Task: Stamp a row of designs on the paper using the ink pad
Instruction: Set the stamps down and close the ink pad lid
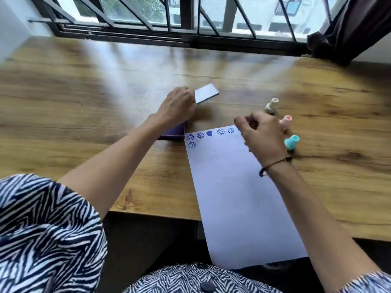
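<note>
Paper (237, 197) with blue smiley stamps (221, 131), no legible writing anywhere.

A wide wooden desk (84, 98) ran up against a barred window (169, 15) at twelve o'clock, daylight glaring pale across its grain. A dark curtain (349, 28) hung bunched at two o'clock; a white wall (10, 28) stood at ten.

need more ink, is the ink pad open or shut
Open: its lid stands raised behind the left hand, which covers the ink pad.
</note>
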Demonstrator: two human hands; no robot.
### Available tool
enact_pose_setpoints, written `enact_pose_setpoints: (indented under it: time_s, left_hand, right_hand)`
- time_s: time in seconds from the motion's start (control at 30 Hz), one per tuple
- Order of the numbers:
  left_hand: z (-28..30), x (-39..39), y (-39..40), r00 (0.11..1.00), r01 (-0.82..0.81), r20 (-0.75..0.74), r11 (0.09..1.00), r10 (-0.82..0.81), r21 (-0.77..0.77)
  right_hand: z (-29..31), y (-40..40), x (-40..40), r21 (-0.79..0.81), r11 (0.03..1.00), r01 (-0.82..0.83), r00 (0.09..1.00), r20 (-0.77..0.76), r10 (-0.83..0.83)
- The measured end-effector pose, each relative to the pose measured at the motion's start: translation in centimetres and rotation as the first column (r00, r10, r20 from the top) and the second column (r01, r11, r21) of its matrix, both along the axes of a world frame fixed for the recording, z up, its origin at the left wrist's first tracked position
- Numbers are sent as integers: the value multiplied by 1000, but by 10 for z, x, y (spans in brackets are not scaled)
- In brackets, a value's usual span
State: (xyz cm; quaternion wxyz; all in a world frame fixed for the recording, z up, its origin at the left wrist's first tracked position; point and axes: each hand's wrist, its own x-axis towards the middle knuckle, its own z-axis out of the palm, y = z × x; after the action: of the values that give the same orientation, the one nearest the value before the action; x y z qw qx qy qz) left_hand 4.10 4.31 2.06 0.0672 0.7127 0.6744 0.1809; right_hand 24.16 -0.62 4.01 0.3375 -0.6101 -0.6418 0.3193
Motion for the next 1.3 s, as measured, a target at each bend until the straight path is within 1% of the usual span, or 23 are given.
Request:
enact_pose_setpoints:
  time_s: [0.03,0.07,0.1,0.13,0.17,0.23,0.3,0.37,0.43,0.5,0.57,0.63,0.7,0.73,0.77,0.8,0.87,0.9,0.97,1.0,1.07,1.17,1.3]
  left_hand:
    - [3,3,-8,995,-29,92,999,25,41]
    - [5,7,-17,982,-59,186,995,43,85]
    - [7,10,-27,962,-88,267,988,51,127]
    - [9,14,-38,944,-106,327,981,47,162]
    - [9,16,-49,930,-112,366,976,38,185]
    - [8,18,-65,917,-109,398,974,21,199]
    - [5,15,-78,916,-112,401,969,15,219]
    - [-2,8,-91,926,-106,377,963,4,249]
    - [-9,0,-99,939,-86,343,965,-3,246]
    - [-15,-11,-104,957,-66,291,973,0,220]
    - [-18,-30,-103,973,-62,232,985,23,163]
    - [-21,-54,-102,983,-69,172,997,63,27]
    - [-23,-73,-100,988,-70,128,988,88,-137]
    - [-24,-79,-98,987,-65,129,979,91,-194]
    - [-25,-82,-97,984,-58,151,974,93,-218]
    - [-27,-84,-96,977,-61,188,974,103,-218]
    - [-30,-83,-98,954,-115,258,980,154,-160]
    - [-32,-81,-99,943,-165,272,980,191,-113]
    - [-38,-72,-102,917,-284,283,958,279,-24]
    - [-42,-67,-104,903,-328,296,945,312,7]
    - [-47,-61,-108,888,-359,329,932,323,55]
    - [-53,-64,-114,888,-368,339,923,311,117]
    - [-57,-62,-118,877,-385,352,917,327,107]
  right_hand:
    - [0,4,-11,-123,992,-37,985,-175,15]
    - [0,8,-22,-256,962,-97,934,-357,0]
    - [0,11,-31,-369,911,-184,855,-517,-37]
    - [0,14,-38,-447,848,-285,769,-635,-76]
    - [-2,17,-44,-478,790,-384,690,-717,-99]
    - [-5,19,-53,-456,709,-538,564,-819,-100]
    - [-7,18,-61,-424,672,-607,492,-865,-100]
    - [-8,11,-71,-441,649,-620,491,-863,-118]
    - [-8,6,-81,-458,647,-610,530,-842,-96]
    - [-4,4,-92,-457,680,-573,598,-801,-35]
    - [0,4,-100,-428,761,-488,693,-720,40]
    - [-1,3,-105,-360,848,-388,787,-609,102]
    - [-7,2,-105,-287,906,-312,850,-510,131]
    - [-10,2,-104,-259,921,-291,868,-477,140]
    - [-12,0,-102,-229,932,-279,885,-439,157]
    - [-13,-1,-101,-193,943,-271,908,-378,183]
    - [-16,-3,-101,-95,959,-268,952,-178,249]
    - [-17,-4,-102,-35,960,-278,959,-67,275]
    - [-18,-5,-106,83,944,-320,943,121,309]
    - [-19,-4,-109,121,928,-351,925,200,324]
    - [-21,1,-118,136,897,-420,870,340,356]
    - [-27,4,-135,89,872,-482,799,452,396]
    - [-36,2,-149,32,880,-473,757,526,388]
